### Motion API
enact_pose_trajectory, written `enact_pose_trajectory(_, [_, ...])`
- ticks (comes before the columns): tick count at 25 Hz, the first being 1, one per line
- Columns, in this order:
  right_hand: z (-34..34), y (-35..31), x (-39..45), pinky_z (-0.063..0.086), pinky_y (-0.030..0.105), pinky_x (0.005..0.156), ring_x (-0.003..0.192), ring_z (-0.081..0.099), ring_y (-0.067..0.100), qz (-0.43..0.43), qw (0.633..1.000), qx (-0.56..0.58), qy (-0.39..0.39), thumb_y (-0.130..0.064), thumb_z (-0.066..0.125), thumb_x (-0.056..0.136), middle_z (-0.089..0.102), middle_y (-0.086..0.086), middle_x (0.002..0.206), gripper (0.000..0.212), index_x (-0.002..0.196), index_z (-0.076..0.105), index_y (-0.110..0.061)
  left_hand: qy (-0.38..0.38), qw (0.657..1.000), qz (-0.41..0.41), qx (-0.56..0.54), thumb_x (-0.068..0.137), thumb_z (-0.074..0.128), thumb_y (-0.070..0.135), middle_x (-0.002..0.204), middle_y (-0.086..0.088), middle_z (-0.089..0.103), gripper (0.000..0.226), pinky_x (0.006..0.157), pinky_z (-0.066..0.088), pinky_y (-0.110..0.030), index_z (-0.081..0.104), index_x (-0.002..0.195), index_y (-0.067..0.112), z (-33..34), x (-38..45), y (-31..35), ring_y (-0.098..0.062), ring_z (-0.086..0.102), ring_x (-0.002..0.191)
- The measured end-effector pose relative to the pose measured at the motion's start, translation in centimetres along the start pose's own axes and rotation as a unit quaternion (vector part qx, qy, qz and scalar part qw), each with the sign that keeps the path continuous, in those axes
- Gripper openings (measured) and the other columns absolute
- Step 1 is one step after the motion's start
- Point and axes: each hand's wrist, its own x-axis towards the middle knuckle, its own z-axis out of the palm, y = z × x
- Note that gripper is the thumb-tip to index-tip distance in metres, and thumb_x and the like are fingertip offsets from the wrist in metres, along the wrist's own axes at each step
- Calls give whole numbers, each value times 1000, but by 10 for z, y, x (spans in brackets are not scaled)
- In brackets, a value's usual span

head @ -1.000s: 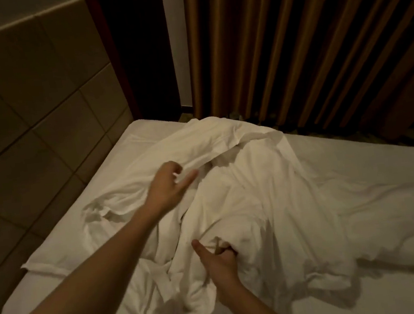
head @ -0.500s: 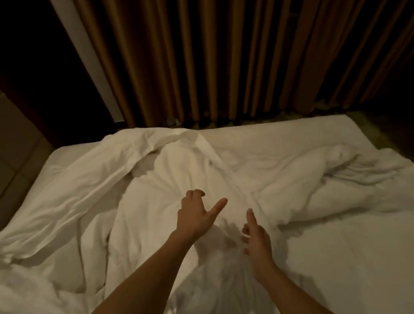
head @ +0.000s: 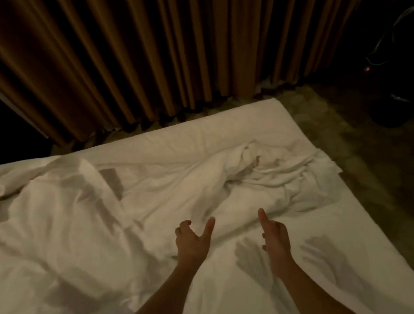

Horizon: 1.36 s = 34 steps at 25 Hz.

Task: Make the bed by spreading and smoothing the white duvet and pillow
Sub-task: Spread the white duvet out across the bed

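both hands [head: 232,241] above rumpled duvet [head: 228,177]

Dim room, warm light. White duvet [head: 63,230] lies crumpled across the bed [head: 223,132], with a raised fold at left and a bunched, twisted heap [head: 261,171] toward the far right corner. Flat white sheet shows along the far edge and near right.

Left hand [head: 193,242] is held out above the bedding, thumb spread, fingers loosely curled, holding nothing. Right hand [head: 274,234] is just beside it, edge-on, fingers straight, pointing toward the heap. Both cast shadows on the sheet below; contact with the fabric cannot be told.

Brown pleated curtains [head: 151,52] hang behind the bed. Patterned carpet [head: 370,165] to the right. Small red light [head: 367,69] and cables [head: 390,37] in the dark far-right corner.
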Motion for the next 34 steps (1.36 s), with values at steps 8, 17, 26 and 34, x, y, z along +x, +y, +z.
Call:
enact_pose_trajectory(8, [-35, -17, 150, 46, 38, 95, 99, 57, 18, 5, 1000, 2, -6, -58, 80, 75, 57, -1, 105, 63, 109, 53, -12, 27, 968, -144, -201, 52, 66, 89, 155, -12, 28, 129, 104, 48, -52, 26, 152, 19, 112, 60, 67, -35, 44, 132])
enact_pose_trajectory(17, [55, -73, 200, 43, 31, 99, 125, 51, 16, -29, 994, 15, -108, -64, 78, 72, 50, -4, 139, 85, 137, 46, -19, 126, 815, -266, -499, 80, 47, 86, 161, -3, 28, 107, 100, 49, -53, 10, 160, 26, 70, 145, 86, -30, 40, 144])
enact_pose_trajectory(26, [117, -87, 191, 32, 58, 117, 151, 24, 22, 85, 974, 104, -182, -62, 88, 58, 8, -10, 166, 149, 154, -24, -38, 254, 881, -174, -358, 80, 66, 74, 139, -15, 57, 94, 95, 48, -45, 47, 144, 8, -9, 188, 103, -36, 57, 126])
enact_pose_trajectory(34, [210, -162, 191, 50, 32, 100, 116, 59, 19, 43, 979, 199, 10, -33, 99, 58, 56, 7, 142, 109, 146, 38, -8, 301, 936, 17, -182, 72, 83, 59, 104, -1, 62, 64, 89, 50, -34, 62, 108, 11, -99, 234, 186, -22, 60, 101])
